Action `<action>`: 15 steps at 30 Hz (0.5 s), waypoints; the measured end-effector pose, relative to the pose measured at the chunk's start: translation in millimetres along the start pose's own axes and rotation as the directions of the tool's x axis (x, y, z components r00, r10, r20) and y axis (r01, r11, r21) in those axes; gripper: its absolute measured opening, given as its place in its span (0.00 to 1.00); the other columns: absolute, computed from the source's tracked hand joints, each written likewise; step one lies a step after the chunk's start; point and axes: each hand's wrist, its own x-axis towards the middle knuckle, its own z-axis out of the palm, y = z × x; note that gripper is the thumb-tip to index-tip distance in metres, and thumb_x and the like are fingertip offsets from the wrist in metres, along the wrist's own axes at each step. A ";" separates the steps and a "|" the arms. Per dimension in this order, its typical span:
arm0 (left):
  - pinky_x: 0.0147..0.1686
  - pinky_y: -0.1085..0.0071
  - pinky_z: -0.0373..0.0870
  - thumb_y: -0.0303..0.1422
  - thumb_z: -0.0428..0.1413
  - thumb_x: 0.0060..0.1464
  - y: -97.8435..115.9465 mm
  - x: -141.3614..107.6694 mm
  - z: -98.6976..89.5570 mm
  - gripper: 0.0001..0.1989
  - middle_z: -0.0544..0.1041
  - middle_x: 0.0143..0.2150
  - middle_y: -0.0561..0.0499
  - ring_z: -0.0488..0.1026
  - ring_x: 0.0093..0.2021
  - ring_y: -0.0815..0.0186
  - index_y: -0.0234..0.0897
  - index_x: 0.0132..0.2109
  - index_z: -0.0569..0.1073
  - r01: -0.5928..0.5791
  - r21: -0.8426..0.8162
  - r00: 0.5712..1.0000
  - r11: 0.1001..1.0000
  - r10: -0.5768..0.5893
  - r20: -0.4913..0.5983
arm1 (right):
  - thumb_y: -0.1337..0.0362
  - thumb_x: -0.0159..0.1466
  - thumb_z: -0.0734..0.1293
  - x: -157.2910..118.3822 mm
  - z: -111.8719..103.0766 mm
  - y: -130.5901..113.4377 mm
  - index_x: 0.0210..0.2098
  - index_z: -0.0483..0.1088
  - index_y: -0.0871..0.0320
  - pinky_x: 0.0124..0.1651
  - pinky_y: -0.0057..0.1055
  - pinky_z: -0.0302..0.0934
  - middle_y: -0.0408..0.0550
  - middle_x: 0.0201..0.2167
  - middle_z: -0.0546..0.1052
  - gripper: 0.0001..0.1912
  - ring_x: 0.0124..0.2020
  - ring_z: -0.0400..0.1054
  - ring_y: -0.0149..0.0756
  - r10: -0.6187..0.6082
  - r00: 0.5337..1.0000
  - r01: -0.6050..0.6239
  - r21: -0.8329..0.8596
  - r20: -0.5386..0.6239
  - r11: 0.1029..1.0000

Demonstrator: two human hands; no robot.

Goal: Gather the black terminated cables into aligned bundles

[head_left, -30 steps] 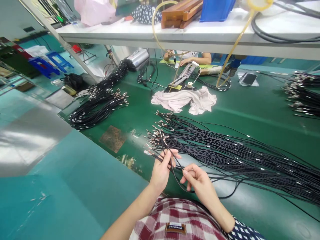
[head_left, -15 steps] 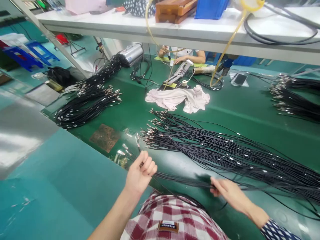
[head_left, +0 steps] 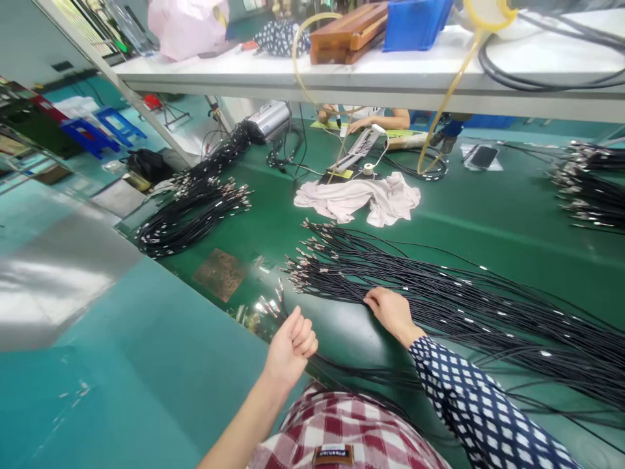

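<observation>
My left hand (head_left: 293, 345) is closed around a few thin black cables (head_left: 280, 309), whose metal-tipped ends poke out above the fist. Their lengths trail right from the fist, near the plaid apron. At the near edge of a wide pile of black cables (head_left: 454, 303), my right hand (head_left: 390, 314) has its fingertips pinched on a cable; the exact hold is partly hidden. The pile's metal ends (head_left: 305, 267) fan out to the left, and small white tags dot the cables.
More cable bundles lie at the left (head_left: 195, 218) and far right (head_left: 586, 185) of the green table (head_left: 273, 215). A crumpled pale cloth (head_left: 359, 195), a power strip (head_left: 359, 146) and a phone (head_left: 484, 157) lie beyond. A white shelf (head_left: 254, 75) crosses above; a co-worker's arms (head_left: 385, 120) show behind.
My right hand has left the trailing part of the held cables and moved up and left to the pile. My left hand keeps its hold; the view has shifted slightly.
</observation>
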 end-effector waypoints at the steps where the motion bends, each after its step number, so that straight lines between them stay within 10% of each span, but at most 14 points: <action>1: 0.17 0.74 0.39 0.37 0.48 0.59 -0.7 0.1 -1.2 0.25 0.44 0.16 0.58 0.41 0.14 0.76 0.35 0.19 0.46 -0.006 0.001 1.000 1.000 0.006 -0.003 | 0.60 0.62 0.61 -3.7 -1.8 1.3 0.30 0.68 0.54 0.32 0.30 0.52 0.44 0.29 0.73 0.07 0.32 0.65 0.35 0.029 0.999 -0.031 0.100 0.020 0.995; 7: 0.17 0.75 0.38 0.39 0.48 0.59 -5.7 5.4 -5.5 0.23 0.43 0.16 0.58 0.40 0.14 0.76 0.34 0.19 0.51 -0.022 0.039 1.000 0.999 0.022 0.000 | 0.49 0.62 0.58 -44.4 -23.5 -0.2 0.37 0.64 0.60 0.22 0.26 0.36 0.35 0.13 0.56 0.19 0.15 0.43 0.25 0.018 0.914 -0.367 0.806 0.406 0.465; 15: 0.17 0.76 0.38 0.43 0.46 0.59 -7.2 8.7 19.5 0.20 0.43 0.16 0.61 0.39 0.16 0.77 0.33 0.51 0.65 -0.035 0.280 0.998 0.959 0.017 0.064 | 0.51 0.65 0.57 -120.0 -22.5 1.1 0.44 0.66 0.63 0.24 0.27 0.41 0.35 0.13 0.55 0.21 0.17 0.47 0.26 -0.042 0.899 -0.362 0.795 0.435 0.487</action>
